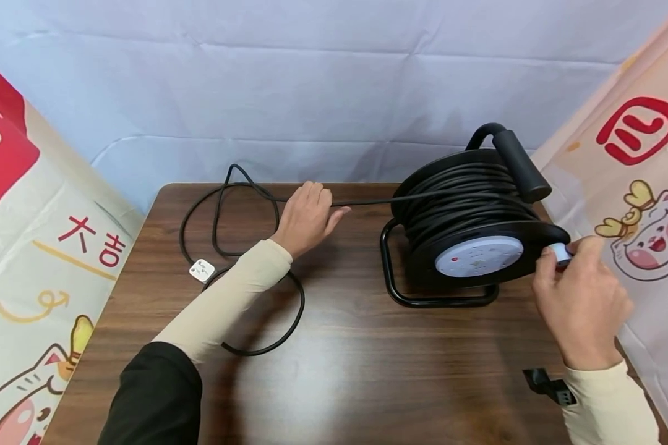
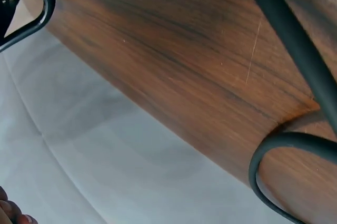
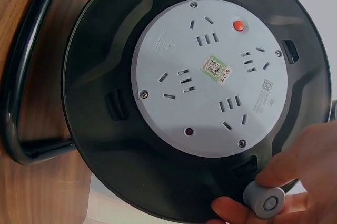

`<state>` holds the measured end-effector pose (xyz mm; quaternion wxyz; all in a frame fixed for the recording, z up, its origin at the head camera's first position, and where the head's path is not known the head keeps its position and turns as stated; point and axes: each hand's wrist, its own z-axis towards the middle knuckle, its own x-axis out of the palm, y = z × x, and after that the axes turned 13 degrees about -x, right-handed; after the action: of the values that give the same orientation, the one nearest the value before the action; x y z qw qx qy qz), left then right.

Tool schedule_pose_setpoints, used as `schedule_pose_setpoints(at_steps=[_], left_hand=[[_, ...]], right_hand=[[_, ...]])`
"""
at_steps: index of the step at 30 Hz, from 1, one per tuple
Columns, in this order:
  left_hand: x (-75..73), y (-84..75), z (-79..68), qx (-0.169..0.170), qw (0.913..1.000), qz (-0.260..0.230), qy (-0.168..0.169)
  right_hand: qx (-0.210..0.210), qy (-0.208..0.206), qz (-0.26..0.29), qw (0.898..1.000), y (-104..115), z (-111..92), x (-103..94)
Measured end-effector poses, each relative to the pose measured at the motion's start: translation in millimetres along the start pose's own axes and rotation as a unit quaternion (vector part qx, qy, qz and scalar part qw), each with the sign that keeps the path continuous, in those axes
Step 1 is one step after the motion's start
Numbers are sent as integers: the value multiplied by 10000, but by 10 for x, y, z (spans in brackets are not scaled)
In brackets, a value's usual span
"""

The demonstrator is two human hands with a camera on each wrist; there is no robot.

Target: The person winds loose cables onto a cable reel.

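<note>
A black cable reel [image 1: 467,204] with a round grey socket panel [image 3: 210,76] stands on its tube frame at the right of the table. My right hand [image 1: 584,296] pinches the grey crank knob [image 3: 264,200] on the rim of the reel between thumb and fingers. Leftward from the wound drum runs a taut stretch of black cable [image 1: 367,202]. Around that stretch my left hand [image 1: 306,216] has its fingers curled, thumb pointing toward the reel. Past this hand, loose cable loops [image 1: 182,228] lie on the table, with a white plug [image 1: 201,271] among them.
The brown wooden table [image 1: 367,371] ends at a pale cloth backdrop [image 1: 284,93]. Printed cloth panels [image 1: 646,247] flank both sides. A black carrying handle [image 1: 520,164] sticks up over the reel, and its frame's foot [image 1: 445,301] reaches forward on the table.
</note>
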<state>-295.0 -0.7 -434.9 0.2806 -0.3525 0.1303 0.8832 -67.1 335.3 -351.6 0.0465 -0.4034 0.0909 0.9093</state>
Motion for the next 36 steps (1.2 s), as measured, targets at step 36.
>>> schedule_pose_setpoints(at_steps=[36], left_hand=[[-64,94,54,424,9989,144,120]], right_hand=[[247,345,68,9991,-101,-102,103]])
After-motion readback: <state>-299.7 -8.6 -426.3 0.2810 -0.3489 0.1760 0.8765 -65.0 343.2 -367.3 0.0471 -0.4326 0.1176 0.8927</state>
